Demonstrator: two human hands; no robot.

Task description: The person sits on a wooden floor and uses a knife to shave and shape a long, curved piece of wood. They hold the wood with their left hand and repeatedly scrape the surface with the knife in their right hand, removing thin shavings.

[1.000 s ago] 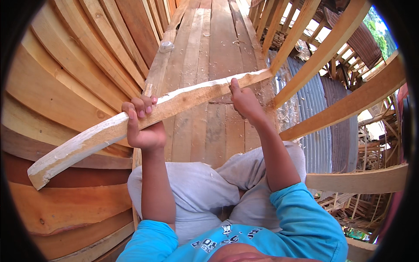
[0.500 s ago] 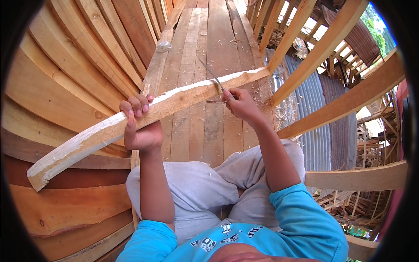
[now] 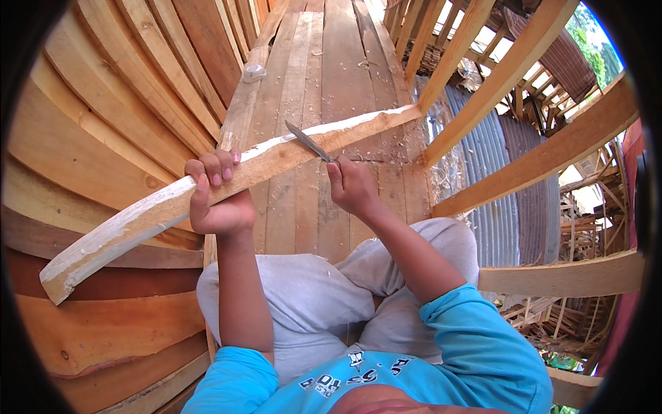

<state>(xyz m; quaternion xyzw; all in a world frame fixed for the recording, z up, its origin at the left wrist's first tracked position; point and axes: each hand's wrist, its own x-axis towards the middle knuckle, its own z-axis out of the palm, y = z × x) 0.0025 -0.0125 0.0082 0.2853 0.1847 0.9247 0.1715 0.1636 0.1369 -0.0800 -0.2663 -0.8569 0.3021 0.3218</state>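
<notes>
A long, rough wooden pole (image 3: 148, 209), whitish along its upper face and tan on the side, slants across in front of me from lower left to upper right. My left hand (image 3: 219, 196) grips it left of its middle, fingers over the top and thumb on the near side. In my right hand (image 3: 353, 185) is a knife (image 3: 308, 140), its handle hidden in the closed fingers. The blade points up and left and crosses the pole right of my left hand. At the far right, the pole's tip meets a wooden railing post.
Plank flooring (image 3: 303, 207) strewn with wood shavings runs ahead. A small clear, roundish object (image 3: 254, 73) lies by the left wall of boards (image 3: 103, 148). Slatted railing (image 3: 507, 90) borders the right side, with corrugated metal sheets (image 3: 493, 186) beyond. My crossed legs are below.
My right hand and the knife have moved left and slightly down along the pole, toward my left hand. The blade now lies flatter and shows more of its side. My left hand keeps its hold.
</notes>
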